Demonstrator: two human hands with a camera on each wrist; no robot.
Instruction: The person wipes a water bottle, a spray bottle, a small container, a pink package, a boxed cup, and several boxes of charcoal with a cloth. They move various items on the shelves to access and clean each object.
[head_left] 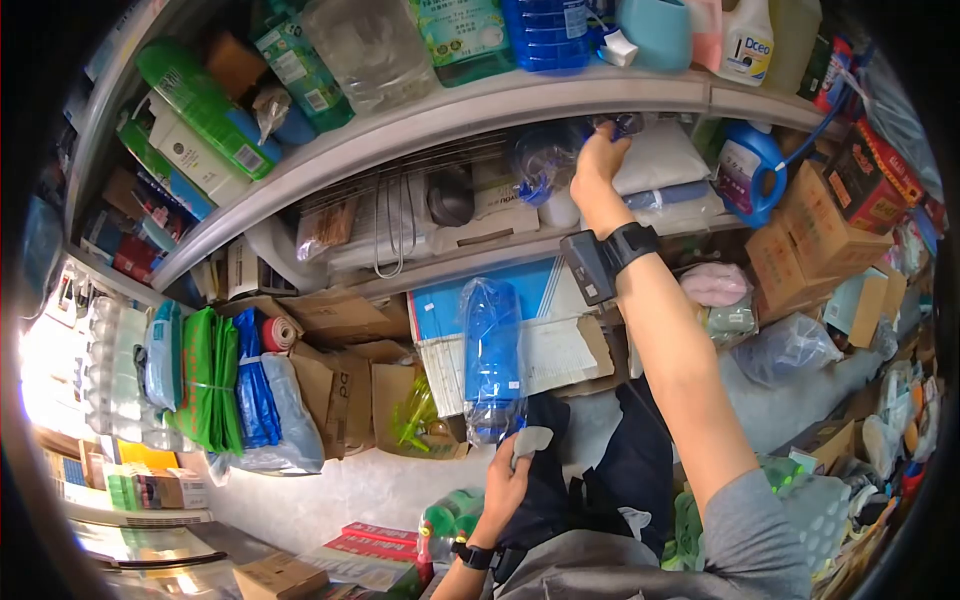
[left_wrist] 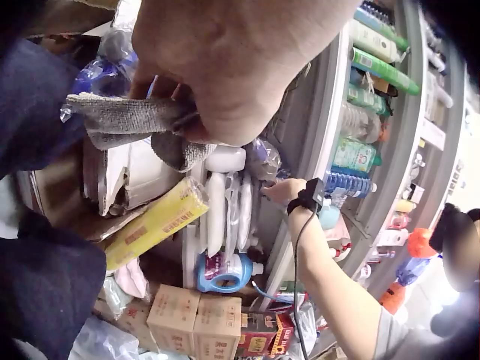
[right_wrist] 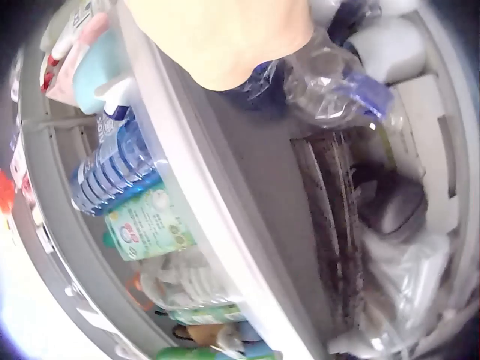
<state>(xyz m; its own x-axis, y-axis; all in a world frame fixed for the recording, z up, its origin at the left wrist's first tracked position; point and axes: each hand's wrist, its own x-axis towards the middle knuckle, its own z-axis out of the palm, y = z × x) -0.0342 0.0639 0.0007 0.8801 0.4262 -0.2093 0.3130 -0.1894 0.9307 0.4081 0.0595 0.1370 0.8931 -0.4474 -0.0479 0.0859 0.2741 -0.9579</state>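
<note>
Cloth [head_left: 532, 443], gray, gripped in your left hand [head_left: 508, 480], low in front of you. Plastic-wrapped blue container [head_left: 492, 345] just beyond it, overlapping white-and-blue carton [head_left: 562, 355] in head view. Your right hand [head_left: 602, 165] up inside shelf bay, at clear-wrapped item [right_wrist: 319, 86] with blue part; fingertips hidden, cannot tell whether they grip. Upper shelf edge [head_left: 640, 92] stands in way overhead. White packages [head_left: 665, 158] just right of that hand, blue detergent jug [head_left: 740, 165] farther right.
</note>
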